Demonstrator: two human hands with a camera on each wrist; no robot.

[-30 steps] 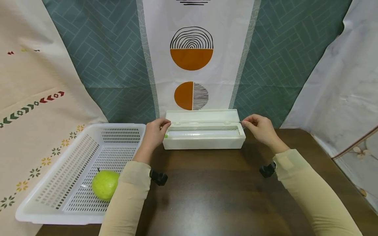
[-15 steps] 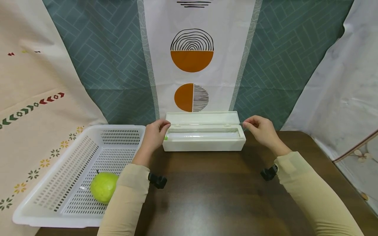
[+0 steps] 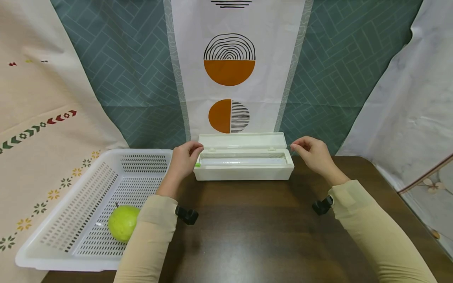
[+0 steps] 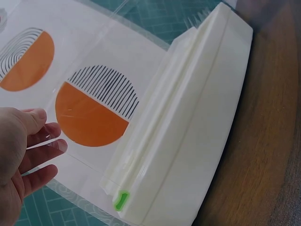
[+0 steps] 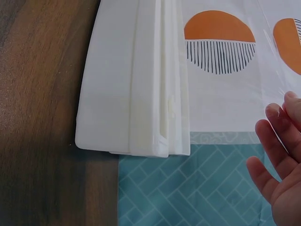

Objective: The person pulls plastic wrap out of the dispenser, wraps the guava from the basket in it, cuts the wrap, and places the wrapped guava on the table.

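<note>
A long white cling film dispenser box (image 3: 244,174) stands at the back of the table, its lid (image 3: 244,139) tipped open and a roll (image 3: 244,161) inside. My left hand (image 3: 183,159) is at its left end, thumb and fingertips pinching one corner of the clear cling film (image 4: 94,52). By the right end, my right hand (image 3: 313,155) pinches the other corner between thumb and index finger. The film stretches between both hands, nearly invisible except for glints and edge lines in the wrist views. A green slider (image 4: 121,201) sits at the box's left end.
On the left, a white perforated plastic basket (image 3: 74,255) holds a round green fruit (image 3: 123,224), partly behind my left sleeve. A patterned curtain (image 3: 141,78) hangs directly behind the box. Brown wooden tabletop (image 3: 255,228) lies between my forearms.
</note>
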